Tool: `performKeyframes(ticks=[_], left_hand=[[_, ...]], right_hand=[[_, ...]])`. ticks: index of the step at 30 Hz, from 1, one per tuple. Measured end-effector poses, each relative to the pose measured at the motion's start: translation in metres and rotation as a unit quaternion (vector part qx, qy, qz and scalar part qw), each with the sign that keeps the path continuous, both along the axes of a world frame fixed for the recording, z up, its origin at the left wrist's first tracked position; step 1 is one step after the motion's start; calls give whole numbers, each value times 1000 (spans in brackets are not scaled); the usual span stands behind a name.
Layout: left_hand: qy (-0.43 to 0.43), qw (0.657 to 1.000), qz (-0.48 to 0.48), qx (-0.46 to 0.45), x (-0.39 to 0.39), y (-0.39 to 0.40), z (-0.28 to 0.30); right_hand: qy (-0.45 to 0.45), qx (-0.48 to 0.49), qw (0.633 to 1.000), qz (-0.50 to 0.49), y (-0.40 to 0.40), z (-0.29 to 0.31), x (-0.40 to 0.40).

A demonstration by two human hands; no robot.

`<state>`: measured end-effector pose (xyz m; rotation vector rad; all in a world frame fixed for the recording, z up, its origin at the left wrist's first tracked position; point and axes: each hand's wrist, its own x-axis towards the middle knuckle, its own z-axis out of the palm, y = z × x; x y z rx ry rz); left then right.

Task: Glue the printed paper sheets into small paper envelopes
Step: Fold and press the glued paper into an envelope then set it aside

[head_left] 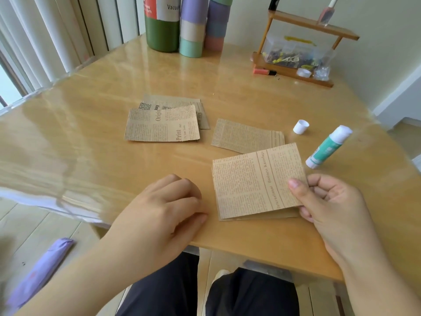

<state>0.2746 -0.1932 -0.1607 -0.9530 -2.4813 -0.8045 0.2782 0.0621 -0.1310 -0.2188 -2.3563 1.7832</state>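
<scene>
Folded brown printed paper (255,183) is pinched at its right edge by the right hand (328,201), near the table's front edge. Loosely curled and holding nothing, the left hand (164,206) is rested on the shiny wooden table (91,133).

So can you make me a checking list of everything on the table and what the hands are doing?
Surface: wooden table under a shiny clear cover.
Job's things: folded printed sheet near the front edge; another sheet lies flat behind it; pile of sheets further left; glue stick lying uncapped; its white cap apart from it.
Clutter: green bottle, pastel tubes, small wooden shelf with a clear box, orange marker.
Grippers: right hand pinches the folded sheet's right edge; left hand rests on the table, holding nothing.
Cables: nothing seen.
Surroundings: white blinds at left, purple bundle on the floor.
</scene>
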Motion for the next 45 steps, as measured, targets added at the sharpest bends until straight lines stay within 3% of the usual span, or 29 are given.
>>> performKeyframes(ticks=[40, 45], left_hand=[[10, 997, -31, -68, -3, 0, -2], [18, 996, -33, -77, -4, 0, -2]], right_hand=[[10, 31, 999, -1, -1, -4, 4], [11, 75, 997, -5, 1, -1, 4]])
